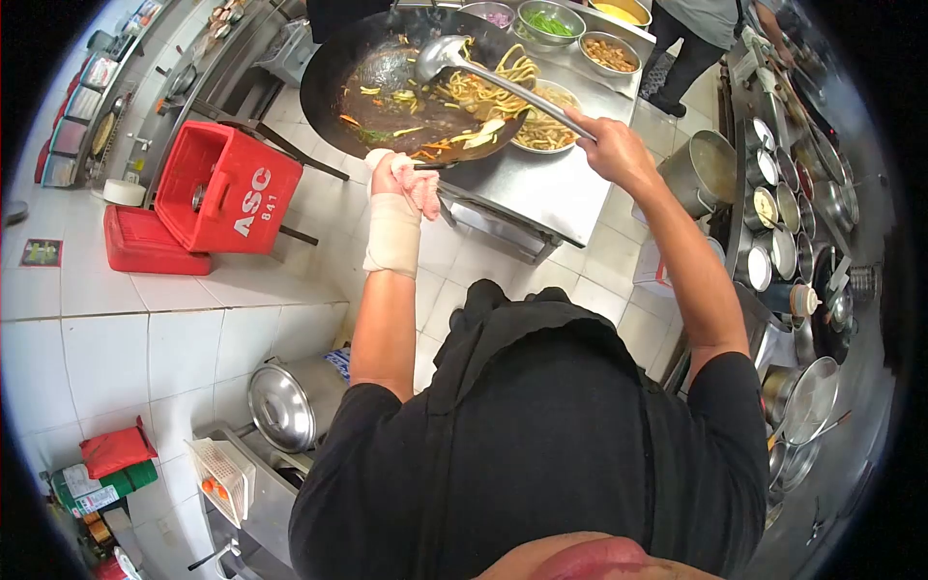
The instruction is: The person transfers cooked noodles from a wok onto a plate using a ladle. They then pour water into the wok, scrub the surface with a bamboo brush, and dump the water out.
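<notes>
My left hand (385, 178), with a beige wrap at the wrist, is closed around the near edge of a large black wok (329, 92) through a pink cloth (423, 191). In the wok are thick noodles (520, 70) and shredded vegetables, gathered mostly toward its right side. My right hand (615, 150) grips the handle of a steel ladle (440, 60), whose bowl is inside the wok. Under the wok's right rim, partly hidden by it, a round metal bowl (543, 147) of noodles stands on a steel table (570, 188).
Bowls of green vegetables (547, 21) and browned pieces (609, 53) stand at the table's back. A person (691, 29) is beyond. Rightward are a large pot (701, 169) and a counter with several metal containers (759, 266). A red crate (227, 188) is left.
</notes>
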Available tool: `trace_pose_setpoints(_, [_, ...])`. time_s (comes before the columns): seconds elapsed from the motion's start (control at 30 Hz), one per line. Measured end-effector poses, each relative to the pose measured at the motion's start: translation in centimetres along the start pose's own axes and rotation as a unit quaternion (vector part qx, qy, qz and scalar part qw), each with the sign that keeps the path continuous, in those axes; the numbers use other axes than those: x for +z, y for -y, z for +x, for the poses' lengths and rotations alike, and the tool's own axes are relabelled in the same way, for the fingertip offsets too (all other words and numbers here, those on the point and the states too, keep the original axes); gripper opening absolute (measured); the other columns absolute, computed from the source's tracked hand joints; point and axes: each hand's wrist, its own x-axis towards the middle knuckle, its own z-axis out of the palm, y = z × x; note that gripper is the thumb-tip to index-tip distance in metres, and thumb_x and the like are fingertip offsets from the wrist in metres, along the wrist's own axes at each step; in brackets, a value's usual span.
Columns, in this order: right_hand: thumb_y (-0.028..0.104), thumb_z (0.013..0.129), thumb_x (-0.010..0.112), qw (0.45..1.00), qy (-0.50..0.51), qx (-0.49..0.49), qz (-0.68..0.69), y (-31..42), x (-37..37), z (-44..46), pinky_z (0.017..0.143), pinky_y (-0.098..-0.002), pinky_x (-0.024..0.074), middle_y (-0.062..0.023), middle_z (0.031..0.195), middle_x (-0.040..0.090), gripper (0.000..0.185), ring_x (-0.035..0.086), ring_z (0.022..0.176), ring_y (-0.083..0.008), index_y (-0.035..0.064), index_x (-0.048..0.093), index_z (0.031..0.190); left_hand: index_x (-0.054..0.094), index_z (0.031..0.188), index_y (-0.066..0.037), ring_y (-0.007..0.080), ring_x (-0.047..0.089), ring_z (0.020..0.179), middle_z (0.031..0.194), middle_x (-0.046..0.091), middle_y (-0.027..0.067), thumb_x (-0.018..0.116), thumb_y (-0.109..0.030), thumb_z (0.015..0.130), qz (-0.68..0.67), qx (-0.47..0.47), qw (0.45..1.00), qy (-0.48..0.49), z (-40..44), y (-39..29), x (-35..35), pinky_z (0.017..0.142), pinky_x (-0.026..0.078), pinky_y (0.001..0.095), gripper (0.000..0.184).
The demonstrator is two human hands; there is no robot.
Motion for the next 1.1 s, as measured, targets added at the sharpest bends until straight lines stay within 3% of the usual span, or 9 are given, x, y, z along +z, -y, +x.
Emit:
trace_pose_setpoints(0.13, [0.016, 0.089, 0.058, 0.997, 0.009, -0.007, -0.075, -0.9, -3.5, -1.9, 0.081, -0.0442, 0.0507, -0.0139, 0.096, 0.063, 0.05, 0.063, 0.092, -0.0333, 0.0304, 0.052, 0.137, 0.04, 0.06, -0.015, 0.0354, 0.048, 0.04, 0.053, 0.045, 0.0172, 0.054, -0.026, 0.08, 0.023, 0.037, 0.998, -0.04, -1.6, -0.3, 1.7, 0.033, 0.038, 0.0485, 0.026])
trace_pose_setpoints(0.23, [0.014, 0.089, 0.055, 0.99, 0.015, -0.004, -0.143, -1.4, -7.2, -4.2, 0.078, -0.0439, 0.0516, -0.0126, 0.095, 0.062, 0.052, 0.064, 0.086, -0.0327, 0.0302, 0.05, 0.138, 0.036, 0.058, -0.014, 0.0387, 0.04, 0.032, 0.05, 0.041, 0.02, 0.053, -0.026, 0.078, 0.023, 0.001, 0.999, 0.023, -1.9, -1.0, 1.5, 0.028, 0.032, 0.0505, 0.028])
trace_pose_setpoints(0.3, [0.012, 0.089, 0.054, 0.982, 0.015, -0.02, -0.188, -1.9, -8.8, -5.2, 0.073, -0.0431, 0.0524, -0.0115, 0.093, 0.061, 0.053, 0.065, 0.078, -0.0324, 0.0291, 0.049, 0.139, 0.033, 0.057, -0.015, 0.0397, 0.037, 0.029, 0.048, 0.039, 0.0199, 0.053, -0.025, 0.077, 0.045, 0.032, 0.998, -0.009, -2.0, -1.1, 2.1, 0.027, 0.031, 0.051, 0.03])
trace_pose_setpoints(0.4, [0.011, 0.089, 0.054, 0.975, 0.002, -0.021, -0.219, -1.8, -10.9, -6.7, 0.072, -0.0425, 0.0525, -0.0118, 0.089, 0.06, 0.052, 0.065, 0.078, -0.0318, 0.0282, 0.051, 0.138, 0.038, 0.061, -0.017, 0.0206, 0.038, 0.041, 0.055, 0.034, -0.0031, 0.053, -0.014, 0.086, 0.001, 0.063, 0.998, -0.01, -3.1, -0.8, 2.9, 0.041, 0.041, 0.0361, 0.029])
trace_pose_setpoints(0.53, [0.009, 0.087, 0.055, 0.974, -0.027, -0.007, -0.226, -2.6, -12.8, -8.3, 0.07, -0.0432, 0.0519, -0.0103, 0.087, 0.059, 0.053, 0.064, 0.077, -0.0307, 0.0295, 0.053, 0.136, 0.034, 0.058, -0.017, 0.0206, 0.033, 0.039, 0.053, 0.031, -0.0029, 0.053, -0.013, 0.085, -0.012, 0.084, 0.994, -0.064, -1.5, -0.3, 2.2, 0.039, 0.037, 0.0354, 0.033])
trace_pose_setpoints(0.77, [0.007, 0.085, 0.059, 0.985, -0.009, 0.052, -0.163, -3.5, -13.6, -10.7, 0.071, -0.0427, 0.0496, -0.012, 0.086, 0.059, 0.056, 0.063, 0.078, -0.0322, 0.0288, 0.054, 0.136, 0.028, 0.052, -0.019, 0.0291, 0.025, 0.033, 0.049, 0.028, 0.007, 0.048, -0.024, 0.087, 0.033, 0.028, 0.998, -0.042, 1.4, -0.2, -1.4, 0.03, 0.021, 0.0449, 0.04])
trace_pose_setpoints(0.83, [0.007, 0.084, 0.061, 0.994, -0.017, 0.068, -0.078, -4.4, -12.6, -10.7, 0.072, -0.0426, 0.0492, -0.0131, 0.086, 0.06, 0.056, 0.063, 0.079, -0.0333, 0.0279, 0.054, 0.136, 0.027, 0.051, -0.02, 0.0314, 0.023, 0.031, 0.048, 0.026, 0.01, 0.046, -0.027, 0.087, 0.043, 0.003, 0.998, -0.052, 1.2, -0.5, -1.1, 0.028, 0.016, 0.0468, 0.041])
trace_pose_setpoints(1.1, [0.011, 0.086, 0.062, 0.99, -0.007, 0.021, 0.136, -0.1, -2.3, -2.9, 0.086, -0.0403, 0.0497, -0.0215, 0.112, 0.065, 0.051, 0.065, 0.096, -0.0362, 0.0233, 0.054, 0.135, 0.028, 0.05, -0.017, 0.0297, 0.026, 0.032, 0.045, 0.025, 0.007, 0.048, -0.024, 0.085, 0.026, -0.006, 0.999, 0.035, -1.4, -2.1, 1.0, 0.027, 0.019, 0.0448, 0.041])
